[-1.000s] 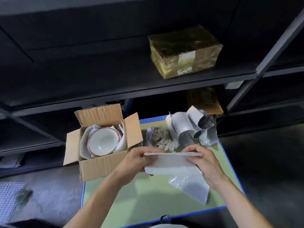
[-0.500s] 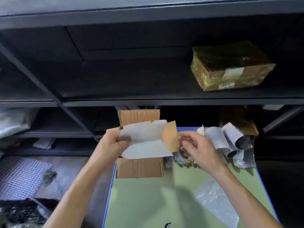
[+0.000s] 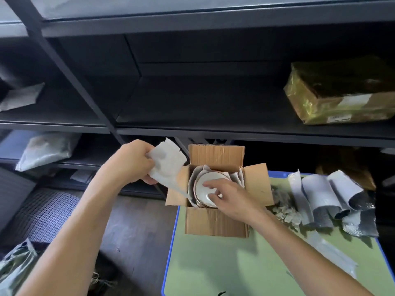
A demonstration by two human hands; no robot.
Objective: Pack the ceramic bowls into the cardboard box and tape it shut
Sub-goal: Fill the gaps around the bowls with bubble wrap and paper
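An open cardboard box [image 3: 215, 223] stands on the left corner of a green table, all its flaps spread out. Inside lies a white ceramic bowl [image 3: 204, 189] with a brown rim, bedded in white foam wrap. My right hand [image 3: 228, 195] reaches into the box and its fingers rest on the bowl, covering the near part. My left hand [image 3: 132, 161] grips a white foam sheet [image 3: 168, 165] up and to the left of the box, above the left flap.
Rolled grey bubble mailers [image 3: 329, 199] and crumpled paper [image 3: 286, 212] lie on the green table [image 3: 235, 270] to the right of the box. Dark metal shelving [image 3: 192, 129] runs behind, carrying a taped parcel [image 3: 342, 99] at the upper right. Bagged packages sit on the left shelves.
My left hand has carried the foam sheet from in front of the box out to its left, uncovering the bowl. My right hand has moved from beside the sheet down onto the bowl.
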